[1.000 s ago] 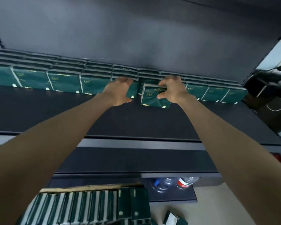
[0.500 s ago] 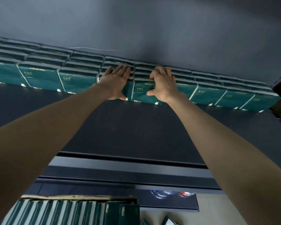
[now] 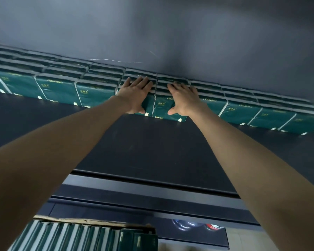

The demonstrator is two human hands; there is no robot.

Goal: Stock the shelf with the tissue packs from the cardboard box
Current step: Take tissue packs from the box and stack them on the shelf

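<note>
Looking down my feed, I see both hands laid flat against the row of tissue packs [image 3: 62, 91] at the back of the shelf [image 3: 152, 145]. The left hand [image 3: 134, 96] rests with straight fingers on top of the stack and its thumb down the front face. The right hand [image 3: 184, 99] does the same on the neighbouring pack [image 3: 163, 110], fingers spread over the top edge, thumb splayed across the front. Neither hand is curled round anything; both are released and pressing.

The packs are dark green, glossy plastic-wrapped blocks. Each has a small gold mark near the top of its front face, a small white figure at a lower corner, and white seams along its edges. They stand side by side, touching, in a line that runs the full width of the shelf against the grey back panel [image 3: 170, 33]. Further layers show behind the front packs as green-and-white stripes. Upside-down lettering shows on the pack under my right hand and on some to its right.

Below, at the lower left, the cardboard box [image 3: 91, 221] holds more packs [image 3: 71, 238] on edge, close together, striped green and white. Under the shelf I can make out plastic bottles [image 3: 198, 226], one with a red label. A thin white thread [image 3: 116, 60] lies along the back panel above the row.
</note>
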